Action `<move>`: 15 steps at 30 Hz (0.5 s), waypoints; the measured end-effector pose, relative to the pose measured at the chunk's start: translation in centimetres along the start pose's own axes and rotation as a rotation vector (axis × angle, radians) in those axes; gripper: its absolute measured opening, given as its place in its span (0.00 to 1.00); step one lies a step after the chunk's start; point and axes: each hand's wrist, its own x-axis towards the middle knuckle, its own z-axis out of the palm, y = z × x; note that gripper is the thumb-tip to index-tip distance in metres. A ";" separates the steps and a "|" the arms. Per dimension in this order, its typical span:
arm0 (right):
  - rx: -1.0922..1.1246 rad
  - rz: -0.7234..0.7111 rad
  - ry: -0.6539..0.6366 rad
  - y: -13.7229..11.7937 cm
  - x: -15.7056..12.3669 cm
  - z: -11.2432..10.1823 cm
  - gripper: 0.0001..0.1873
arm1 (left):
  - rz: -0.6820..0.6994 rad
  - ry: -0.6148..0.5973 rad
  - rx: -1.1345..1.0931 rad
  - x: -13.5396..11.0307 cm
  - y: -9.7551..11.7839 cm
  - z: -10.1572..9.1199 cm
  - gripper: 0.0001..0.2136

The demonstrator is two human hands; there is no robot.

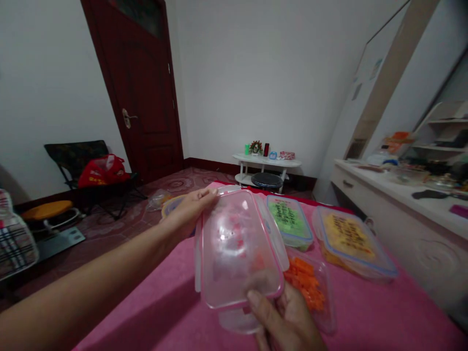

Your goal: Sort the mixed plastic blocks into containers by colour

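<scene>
A clear plastic container lid [234, 248] with a pink sealing rim and side flaps is held up and tilted in front of me. Its far left corner is pinched by my left hand [199, 202]. My right hand [281, 312] grips the near right corner, thumb on top and fingers beneath. Partly behind the lid, an uncovered clear container of orange carrot pieces [305, 282] stands on the pink cloth [153, 302]. Beyond it are a lidded container with green contents [288, 219] and a larger blue-rimmed one with yellow contents [351, 239], both with dark writing on top.
Behind my left wrist, a round yellowish object [170, 207] is partly hidden. A white side table [268, 160] stands by the wall, with a black round stool [266, 180] before it. A cluttered white counter [395, 185] runs along the right. On the left is a folding chair with a red bag [104, 170].
</scene>
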 end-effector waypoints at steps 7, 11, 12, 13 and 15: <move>0.054 -0.151 0.054 -0.2 1.8 -1.6 0.24 | -0.364 -0.324 -0.345 -5.5 -4.6 2.4 0.12; 0.027 -0.158 0.076 -1.0 2.0 -2.3 0.26 | -0.188 -0.210 -0.304 -3.1 -3.8 3.4 0.11; 0.022 -0.172 0.097 -1.4 2.0 -2.6 0.26 | -0.115 -0.126 -0.291 -1.3 -3.2 3.5 0.09; 0.021 -0.188 0.125 -1.8 2.0 -3.1 0.26 | -0.073 -0.054 -0.267 0.8 -2.6 3.6 0.08; 0.015 -0.218 0.189 -2.6 2.0 -4.2 0.25 | -0.039 0.088 -0.149 5.2 -1.7 3.8 0.07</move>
